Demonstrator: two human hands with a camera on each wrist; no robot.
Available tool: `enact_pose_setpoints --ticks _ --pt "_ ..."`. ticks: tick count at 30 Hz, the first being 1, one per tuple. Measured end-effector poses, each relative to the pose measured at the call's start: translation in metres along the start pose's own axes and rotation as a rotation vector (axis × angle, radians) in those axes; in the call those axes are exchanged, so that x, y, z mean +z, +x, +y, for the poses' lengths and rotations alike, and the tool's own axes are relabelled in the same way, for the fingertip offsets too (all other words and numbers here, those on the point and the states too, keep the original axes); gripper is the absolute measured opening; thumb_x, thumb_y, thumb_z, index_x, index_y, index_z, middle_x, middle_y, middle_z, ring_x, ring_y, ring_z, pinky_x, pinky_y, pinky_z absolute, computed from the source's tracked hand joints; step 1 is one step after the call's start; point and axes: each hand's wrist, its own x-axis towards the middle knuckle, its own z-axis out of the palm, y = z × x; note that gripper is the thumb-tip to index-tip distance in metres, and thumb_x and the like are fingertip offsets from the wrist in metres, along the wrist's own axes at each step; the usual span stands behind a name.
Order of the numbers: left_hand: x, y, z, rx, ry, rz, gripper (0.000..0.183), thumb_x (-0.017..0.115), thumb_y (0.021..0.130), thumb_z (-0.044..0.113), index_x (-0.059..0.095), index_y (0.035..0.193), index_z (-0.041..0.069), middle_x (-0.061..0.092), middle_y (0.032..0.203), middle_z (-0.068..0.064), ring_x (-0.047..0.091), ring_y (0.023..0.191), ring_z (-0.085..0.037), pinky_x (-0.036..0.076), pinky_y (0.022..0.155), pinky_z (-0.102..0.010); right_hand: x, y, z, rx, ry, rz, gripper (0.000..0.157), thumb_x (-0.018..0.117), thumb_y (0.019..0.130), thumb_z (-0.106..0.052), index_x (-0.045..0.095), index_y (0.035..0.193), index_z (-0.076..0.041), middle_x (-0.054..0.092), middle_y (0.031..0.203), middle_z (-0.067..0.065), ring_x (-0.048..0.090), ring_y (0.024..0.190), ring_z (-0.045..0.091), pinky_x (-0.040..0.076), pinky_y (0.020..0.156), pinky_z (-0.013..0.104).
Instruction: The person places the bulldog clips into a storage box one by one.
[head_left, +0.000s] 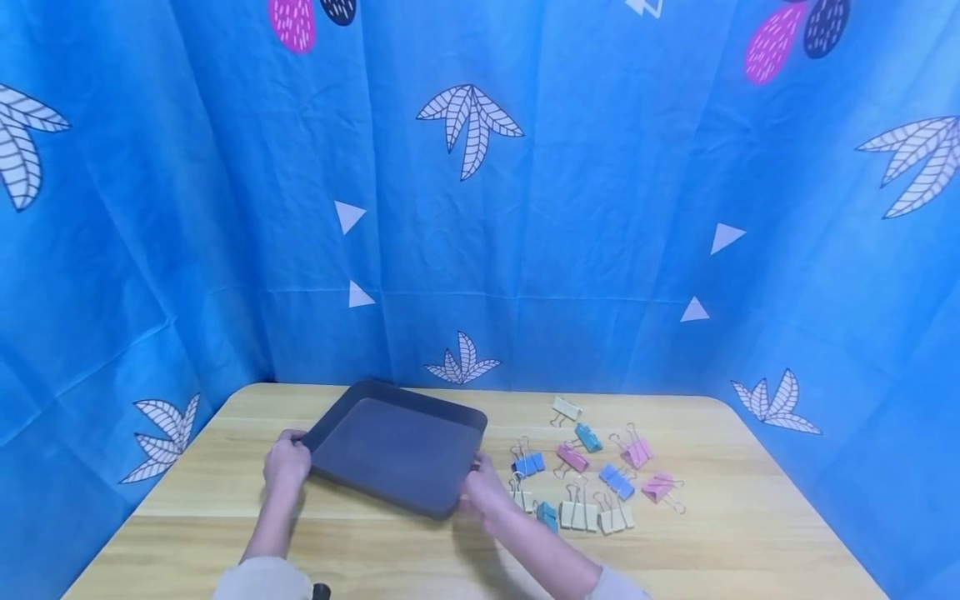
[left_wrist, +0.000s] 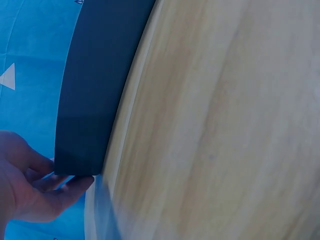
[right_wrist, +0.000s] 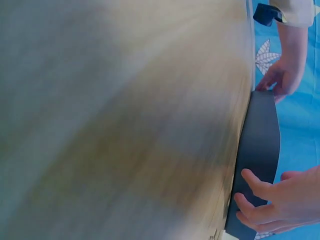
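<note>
A dark rectangular baking tray point(head_left: 397, 454) is at the left-centre of the table, turned at an angle. My left hand point(head_left: 288, 458) grips its left side; the left wrist view shows those fingers point(left_wrist: 75, 189) at one end of the tray's outer wall point(left_wrist: 102, 85). At the opposite side my right hand point(head_left: 483, 493) holds the right edge near the front corner. In the right wrist view, right-hand fingers point(right_wrist: 255, 210) lie against the outer wall and the thumb is by the rim. Whether the tray's underside touches the table cannot be told.
Several binder clips, among them a blue clip point(head_left: 617, 481), a pink clip point(head_left: 637, 452), a teal clip point(head_left: 588, 437) and a pale yellow clip point(head_left: 579, 515), lie scattered right of the tray on the wooden table point(head_left: 360, 550). A blue patterned curtain point(head_left: 585, 208) surrounds the table's back and sides.
</note>
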Motion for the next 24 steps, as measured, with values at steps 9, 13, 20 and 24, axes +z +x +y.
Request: enact_pose_setpoints --ticks 9,13,20,24 --pt "-0.002 -0.002 0.0 0.008 0.036 0.002 0.024 0.036 0.092 0.005 0.048 0.111 -0.006 0.052 0.105 -0.031 0.05 0.086 -0.044 0.04 0.068 -0.048 -0.009 0.007 -0.001 0.01 -0.043 -0.005 0.069 0.046 0.079 0.007 0.014 0.14 0.009 0.035 0.131 0.032 0.051 0.103 0.039 0.036 0.091 0.053" --pt "-0.003 -0.005 0.001 0.027 0.06 -0.009 0.022 0.037 0.092 0.005 0.047 0.108 -0.007 0.054 0.1 -0.031 0.051 0.085 -0.044 0.041 0.068 -0.048 -0.012 0.011 -0.002 0.025 -0.027 0.001 0.071 0.048 0.077 0.009 0.015 0.14 0.007 0.037 0.131 0.029 0.049 0.106 0.039 0.037 0.09 0.053" --pt "-0.008 -0.006 0.008 0.012 0.126 -0.07 0.025 0.035 0.09 0.006 0.045 0.109 -0.007 0.053 0.1 -0.03 0.052 0.084 -0.044 0.042 0.063 -0.045 -0.015 0.011 -0.004 0.045 -0.076 -0.002 0.075 0.049 0.075 0.011 0.015 0.141 0.007 0.034 0.132 0.031 0.044 0.112 0.043 0.037 0.09 0.052" --pt "-0.009 -0.003 0.01 0.023 0.158 -0.059 0.029 0.033 0.089 0.005 0.048 0.112 -0.005 0.053 0.104 -0.03 0.052 0.087 -0.044 0.042 0.063 -0.046 -0.015 0.008 -0.005 0.068 -0.129 -0.01 0.077 0.047 0.07 0.014 0.013 0.139 0.01 0.027 0.133 0.036 0.044 0.11 0.044 0.042 0.085 0.048"
